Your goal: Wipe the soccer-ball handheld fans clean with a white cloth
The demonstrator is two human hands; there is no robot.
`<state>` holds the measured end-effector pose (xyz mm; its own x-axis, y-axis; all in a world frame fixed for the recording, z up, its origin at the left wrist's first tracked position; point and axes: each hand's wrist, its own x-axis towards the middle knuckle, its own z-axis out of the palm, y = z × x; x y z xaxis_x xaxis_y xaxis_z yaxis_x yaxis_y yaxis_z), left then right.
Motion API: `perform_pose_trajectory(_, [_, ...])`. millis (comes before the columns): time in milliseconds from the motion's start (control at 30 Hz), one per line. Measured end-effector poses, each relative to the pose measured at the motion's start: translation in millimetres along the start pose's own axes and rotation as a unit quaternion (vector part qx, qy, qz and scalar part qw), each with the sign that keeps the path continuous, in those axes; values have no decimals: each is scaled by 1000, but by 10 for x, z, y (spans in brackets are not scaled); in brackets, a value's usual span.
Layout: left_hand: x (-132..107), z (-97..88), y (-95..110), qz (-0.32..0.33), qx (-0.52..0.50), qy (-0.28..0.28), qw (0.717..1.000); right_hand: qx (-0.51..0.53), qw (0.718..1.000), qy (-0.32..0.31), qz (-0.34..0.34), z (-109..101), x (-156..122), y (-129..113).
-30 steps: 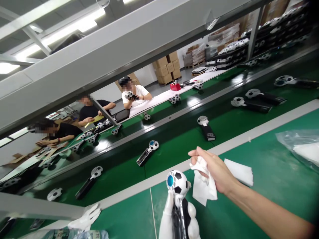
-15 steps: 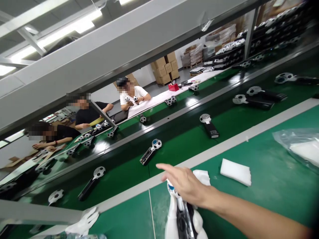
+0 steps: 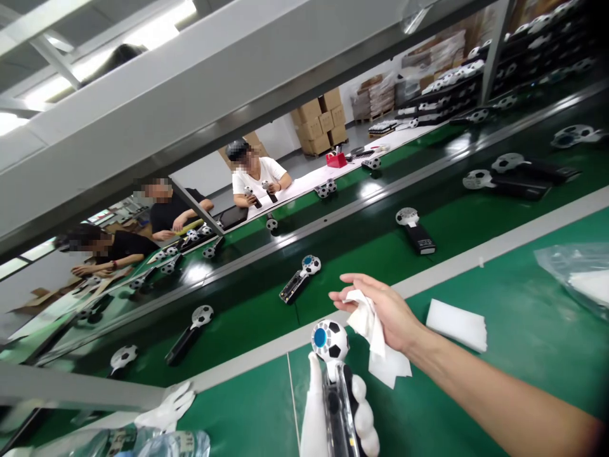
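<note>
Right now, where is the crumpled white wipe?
The white wipe hangs from the right hand, lower centre of the head view, just right of the football-headed fan gripped by the gloved left hand.

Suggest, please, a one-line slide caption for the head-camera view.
White-gloved left hand holds a football-headed black gadget upright; bare right hand holds a crumpled white wipe beside it, over a green workbench.

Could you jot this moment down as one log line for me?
left hand: gripping football gadget | right hand: holding white wipe | rest: folded white pad
</note>
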<state>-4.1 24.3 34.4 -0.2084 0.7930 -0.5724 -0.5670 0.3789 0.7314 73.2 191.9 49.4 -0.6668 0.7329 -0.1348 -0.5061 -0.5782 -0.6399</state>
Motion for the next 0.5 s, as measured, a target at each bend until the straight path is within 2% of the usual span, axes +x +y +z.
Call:
perform_pose_trajectory(67, [2,9,6,1,7,14,1000,-38,998,-13,-44,83,-112,-61])
perform_pose_trajectory(133, [17,25,-2,2,16,27,1000,-127,987,-38,-94,158,-226,-18])
perform_pose_trajectory(167, [28,37,-13,2,22,33,999,-190,972,-65,-120,183,-271,41])
perform_pose_trajectory(233, [57,64,-50,5,33,47,998,-317,925,-129,-167,194,-307,201])
perform_pose_trajectory(267, [73,77,-71,8,40,55,998,-360,904,-146,-178,181,-290,282])
perform_pose_trajectory(300, [90,87,-88,11,48,62,997,-378,896,-146,-180,157,-249,350])
perform_pose_trajectory(333, [108,92,-98,16,55,70,996,-368,905,-129,-170,127,-188,397])
perform_pose_trajectory(367, [130,91,-96,23,64,78,995,-328,928,-96,-148,92,-114,419])
perform_pose_trajectory(433, [191,58,-45,41,81,96,991,-190,977,-5,-91,18,26,387])
perform_pose_trajectory(500, [292,-31,83,65,95,112,987,-66,993,73,-56,-54,84,300])
